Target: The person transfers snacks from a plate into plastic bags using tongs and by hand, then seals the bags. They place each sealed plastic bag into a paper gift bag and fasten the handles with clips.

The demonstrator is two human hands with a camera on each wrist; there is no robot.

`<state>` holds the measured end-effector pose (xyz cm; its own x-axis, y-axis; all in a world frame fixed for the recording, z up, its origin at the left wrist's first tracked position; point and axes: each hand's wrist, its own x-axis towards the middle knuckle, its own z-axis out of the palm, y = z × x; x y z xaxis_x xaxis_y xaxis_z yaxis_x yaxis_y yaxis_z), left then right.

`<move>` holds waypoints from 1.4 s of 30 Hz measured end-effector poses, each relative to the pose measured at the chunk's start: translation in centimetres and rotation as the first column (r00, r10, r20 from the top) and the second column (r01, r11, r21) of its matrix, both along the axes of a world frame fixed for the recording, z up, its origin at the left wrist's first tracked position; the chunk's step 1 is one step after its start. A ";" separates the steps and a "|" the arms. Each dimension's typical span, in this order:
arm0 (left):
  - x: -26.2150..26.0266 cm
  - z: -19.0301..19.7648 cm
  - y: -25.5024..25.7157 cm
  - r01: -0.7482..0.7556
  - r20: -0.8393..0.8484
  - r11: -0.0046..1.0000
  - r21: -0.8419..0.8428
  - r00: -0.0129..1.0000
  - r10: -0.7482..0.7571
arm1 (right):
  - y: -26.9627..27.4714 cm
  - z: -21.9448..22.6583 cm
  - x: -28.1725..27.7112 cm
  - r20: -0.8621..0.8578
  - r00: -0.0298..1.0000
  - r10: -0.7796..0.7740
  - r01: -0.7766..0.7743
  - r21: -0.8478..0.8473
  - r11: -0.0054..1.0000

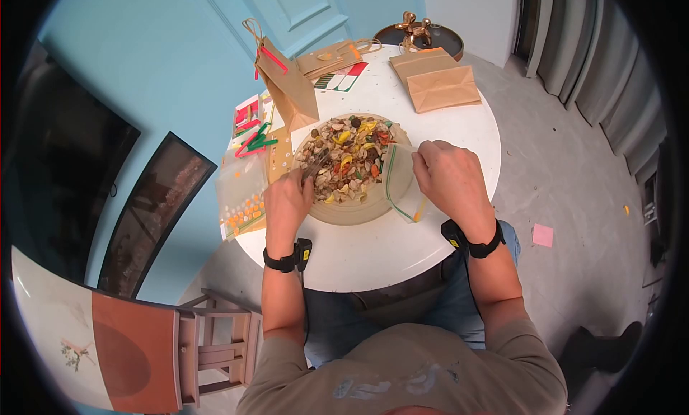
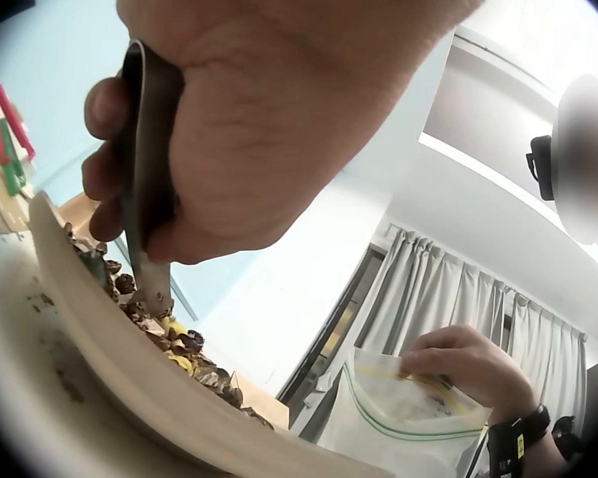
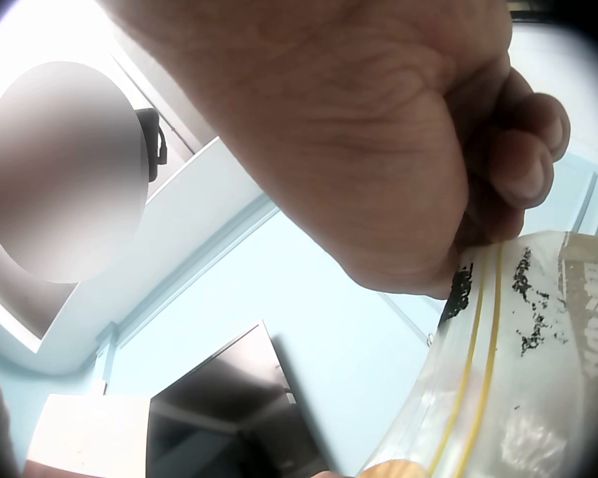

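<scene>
My left hand (image 1: 288,198) grips a metal utensil (image 2: 151,149) by its long, flat handle. The working end reaches into a heap of dried petals and plant pieces (image 1: 344,153); its shape is partly hidden there. The heap fills a wide, shallow bowl (image 1: 352,214), pale and translucent. To the right of the bowl, my right hand (image 1: 453,172) pinches the top edge of a clear zip bag (image 1: 403,178) with green and yellow seal lines. In the right wrist view the bag (image 3: 538,349) carries dark print and hangs from the curled fingers.
A tall paper bag (image 1: 291,92) stands behind the bowl, and folded paper bags (image 1: 439,81) lie back right on the white table (image 1: 359,261). At left are red and green clips (image 1: 252,139) and a clear pouch with orange-and-white dots (image 1: 240,192).
</scene>
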<state>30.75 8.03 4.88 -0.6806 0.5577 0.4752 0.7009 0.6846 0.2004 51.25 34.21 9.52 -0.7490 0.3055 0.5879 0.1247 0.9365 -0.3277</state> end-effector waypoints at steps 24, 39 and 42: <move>0.1 -0.2 0.1 0.051 -0.057 0.995 -0.080 0.997 -0.055 | -0.2 -0.2 -0.5 0.005 1.000 0.029 -0.029 0.000 1.000; 11.3 5.8 2.1 0.455 -0.009 0.890 -0.034 0.890 -0.455 | 0.0 -0.9 -1.3 0.012 1.000 -0.009 0.010 -0.048 0.999; 11.6 5.1 2.0 0.447 0.008 0.894 -0.037 0.894 -0.447 | 0.2 -0.6 -1.1 0.013 1.000 -0.024 0.025 -0.069 0.997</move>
